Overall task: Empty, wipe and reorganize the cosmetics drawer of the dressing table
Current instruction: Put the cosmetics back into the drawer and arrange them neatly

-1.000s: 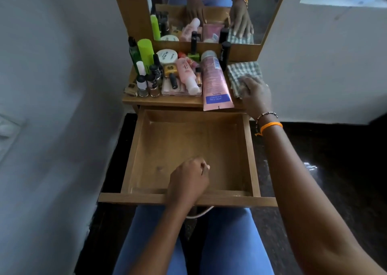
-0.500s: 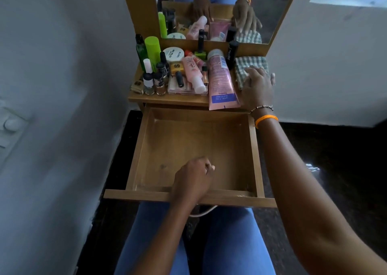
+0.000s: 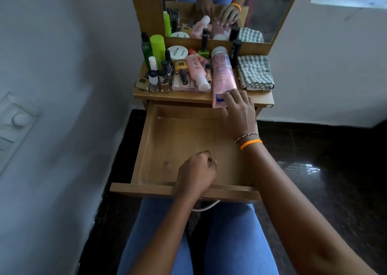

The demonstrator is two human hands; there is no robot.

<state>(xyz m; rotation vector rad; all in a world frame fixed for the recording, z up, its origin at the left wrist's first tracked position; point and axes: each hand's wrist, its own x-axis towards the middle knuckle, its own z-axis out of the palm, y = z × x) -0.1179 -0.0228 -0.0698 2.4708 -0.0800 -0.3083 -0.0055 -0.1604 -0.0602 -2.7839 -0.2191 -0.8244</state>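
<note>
The wooden drawer (image 3: 167, 140) is pulled out over my lap and holds nothing. My left hand (image 3: 195, 174) rests as a loose fist on the drawer's front rim, with nothing visible in it. My right hand (image 3: 240, 109) reaches over the drawer's back right corner. Its fingers curl over the lower end of the long pink tube (image 3: 223, 74), which overhangs the tabletop's (image 3: 261, 99) front edge. A folded checked cloth (image 3: 255, 72) lies alone at the tabletop's right.
Several cosmetics crowd the tabletop's left and middle: a green bottle (image 3: 157, 46), a white jar (image 3: 178, 52), a pink bottle (image 3: 195, 67) and small nail polish bottles (image 3: 159, 80). A mirror (image 3: 268, 9) stands behind. A wall is close on the left, with dark floor on the right.
My right hand left the checked cloth and moved left and toward me onto the pink tube's end. My left hand stayed on the drawer front.
</note>
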